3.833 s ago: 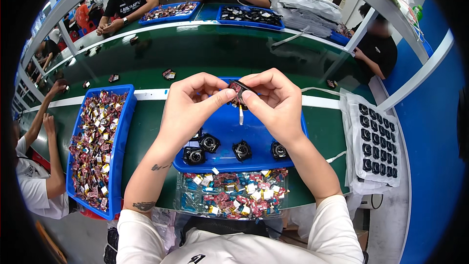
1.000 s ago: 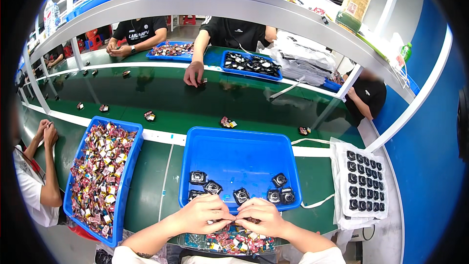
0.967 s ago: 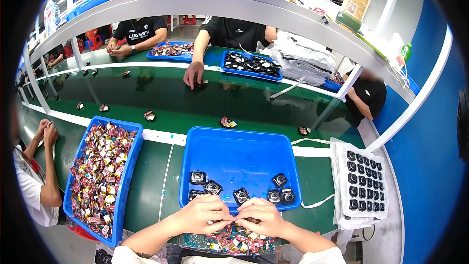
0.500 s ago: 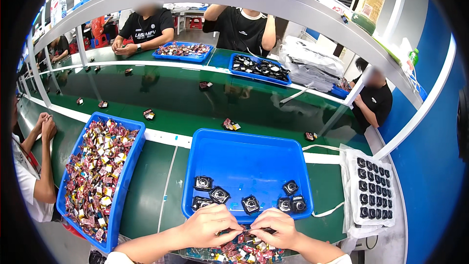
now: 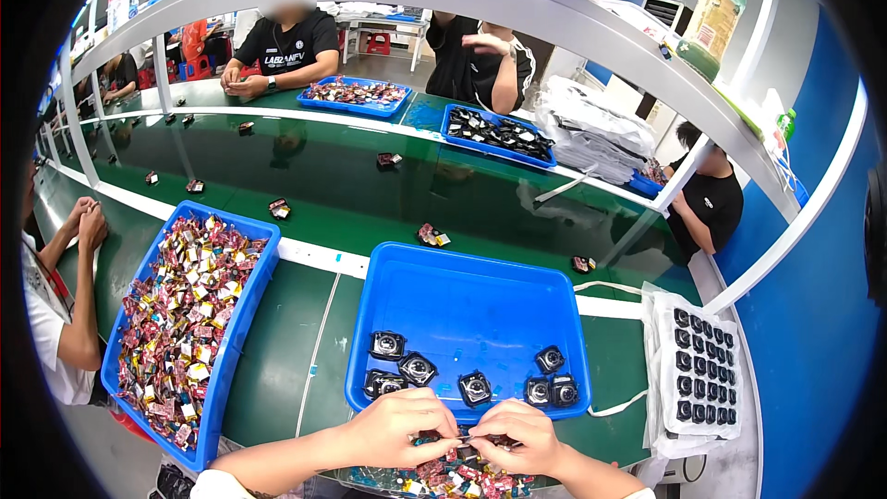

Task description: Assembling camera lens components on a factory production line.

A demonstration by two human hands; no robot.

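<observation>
My left hand (image 5: 399,427) and my right hand (image 5: 511,436) meet at the bottom edge, fingertips pinched together on a small dark part (image 5: 465,439) that is mostly hidden between them. They hover over a clear tray of small colourful pieces (image 5: 457,479). Just beyond my hands stands a blue tray (image 5: 471,300) with several small black round-lensed modules (image 5: 476,388) along its near side.
A long blue bin of colourful small pieces (image 5: 185,314) lies at my left. A white sheet holding black modules (image 5: 702,374) lies at the right. Loose parts ride the green conveyor (image 5: 370,176). Other people sit across the belt and at my left.
My hands have dropped from in front of the camera over the blue tray down to the near edge. The view has tilted up, showing more of the conveyor and shelf.
</observation>
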